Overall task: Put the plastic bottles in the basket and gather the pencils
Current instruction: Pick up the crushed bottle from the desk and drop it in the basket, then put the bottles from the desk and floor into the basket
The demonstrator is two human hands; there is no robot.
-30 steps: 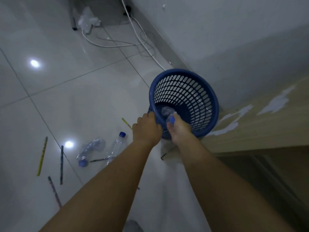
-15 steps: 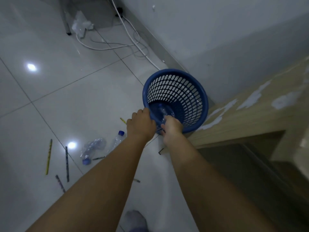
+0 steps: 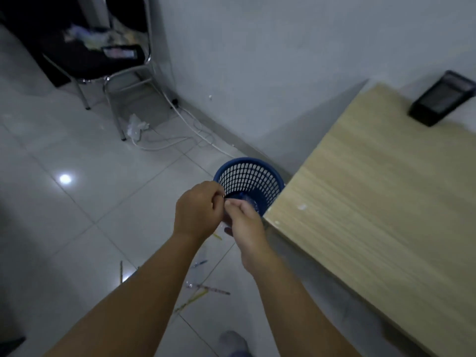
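The blue mesh basket (image 3: 248, 176) stands on the tiled floor against the corner of a wooden table. A clear plastic bottle (image 3: 251, 202) lies in its bottom, partly hidden by my fingers. My left hand (image 3: 197, 211) and my right hand (image 3: 244, 222) hover side by side above the basket's near rim, apart from it. Both have their fingers curled in, and I see nothing in them. Several pencils lie on the floor beside my left forearm: a patterned one (image 3: 210, 289), a yellow one (image 3: 192, 300), another yellow one (image 3: 121, 273) and a bluish one (image 3: 201, 263).
The light wooden table (image 3: 373, 215) fills the right, with a black device (image 3: 441, 101) at its far corner. A metal-legged chair (image 3: 103, 73) stands at the back left, white cables (image 3: 180, 140) trailing along the wall. My socked foot (image 3: 233, 341) shows at the bottom.
The view has risen and pulled back from the basket. My left hand has let go of the rim and my right hand has come out of the basket, leaving the bottle inside.
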